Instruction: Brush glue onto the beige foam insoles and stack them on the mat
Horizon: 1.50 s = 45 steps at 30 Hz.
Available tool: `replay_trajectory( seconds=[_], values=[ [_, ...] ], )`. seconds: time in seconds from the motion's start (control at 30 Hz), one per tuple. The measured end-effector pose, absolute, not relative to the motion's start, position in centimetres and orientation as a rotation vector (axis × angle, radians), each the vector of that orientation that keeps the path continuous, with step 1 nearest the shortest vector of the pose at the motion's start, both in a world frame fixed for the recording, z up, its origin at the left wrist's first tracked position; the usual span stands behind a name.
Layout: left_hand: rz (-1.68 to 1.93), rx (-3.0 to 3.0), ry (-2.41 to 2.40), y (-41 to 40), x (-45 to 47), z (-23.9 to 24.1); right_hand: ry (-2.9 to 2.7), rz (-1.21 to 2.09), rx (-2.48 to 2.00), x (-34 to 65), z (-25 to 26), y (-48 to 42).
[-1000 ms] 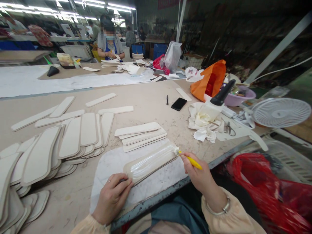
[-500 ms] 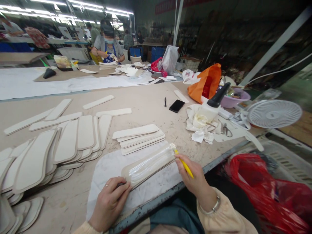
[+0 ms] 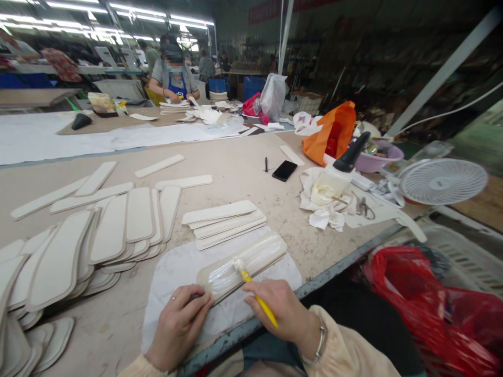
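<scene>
A long cream strip piece (image 3: 251,259), shiny with wet glue, lies on a white work mat (image 3: 176,272) at the table's near edge. My left hand (image 3: 178,324) presses down on the strip's near end, fingers closed over it. My right hand (image 3: 283,311) grips a yellow-handled brush (image 3: 255,290), whose bristles touch the strip near its middle. A stack of similar dry strips (image 3: 223,222) sits just behind the mat.
Many cream pieces (image 3: 86,241) lie fanned out at left. A glue bottle with a black nozzle (image 3: 338,173) rests on rags, near a black phone (image 3: 285,170), scissors (image 3: 363,208), a white fan (image 3: 442,180) and orange bag (image 3: 334,131). Another person (image 3: 173,73) works far back.
My right hand has drawn the brush from the strip's far right end back toward its middle. My left hand has stayed on the near end.
</scene>
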<state>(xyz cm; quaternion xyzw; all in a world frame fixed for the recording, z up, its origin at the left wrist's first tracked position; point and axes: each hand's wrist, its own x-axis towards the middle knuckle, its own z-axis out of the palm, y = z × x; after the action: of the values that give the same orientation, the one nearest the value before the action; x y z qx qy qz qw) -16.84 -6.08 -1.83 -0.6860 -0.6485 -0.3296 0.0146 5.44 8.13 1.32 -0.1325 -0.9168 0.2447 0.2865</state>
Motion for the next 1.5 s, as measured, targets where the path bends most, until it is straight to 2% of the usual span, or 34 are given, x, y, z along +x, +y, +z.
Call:
replay_trajectory(
  seconds=[0.13,0.27,0.43,0.6,0.9,1.17,1.33,1.5],
  values=[
    [-1.069,-2.113,-2.085,-6.0,-16.4,-1.6,-2.282,0.555,-0.548,6.0,0.7,9.3],
    [-1.084,-2.092,-2.146,-6.0,-16.2,-1.4,-2.385,0.567,-0.546,5.1,0.1,8.7],
    [-1.084,-2.085,-2.146,-6.2,-16.1,-1.4,-2.474,0.834,-0.352,2.8,1.0,5.3],
    [-1.088,-2.092,-2.123,-6.2,-16.1,-1.4,-2.325,1.174,-0.323,1.9,1.5,4.1],
    [-1.057,-2.102,-2.091,-6.2,-16.3,-1.4,-2.065,1.471,-0.713,3.2,1.0,5.2],
    [-1.022,-2.117,-2.037,-6.1,-16.7,-1.5,-1.789,1.169,-1.105,7.7,0.7,11.4],
    [-1.0,-2.105,-2.028,-6.0,-16.6,-1.3,-1.843,0.931,-1.089,9.1,0.3,13.0],
    [-1.005,-2.09,-1.995,-6.0,-16.6,-1.4,-2.131,0.729,-0.88,8.2,1.0,11.0]
  ],
)
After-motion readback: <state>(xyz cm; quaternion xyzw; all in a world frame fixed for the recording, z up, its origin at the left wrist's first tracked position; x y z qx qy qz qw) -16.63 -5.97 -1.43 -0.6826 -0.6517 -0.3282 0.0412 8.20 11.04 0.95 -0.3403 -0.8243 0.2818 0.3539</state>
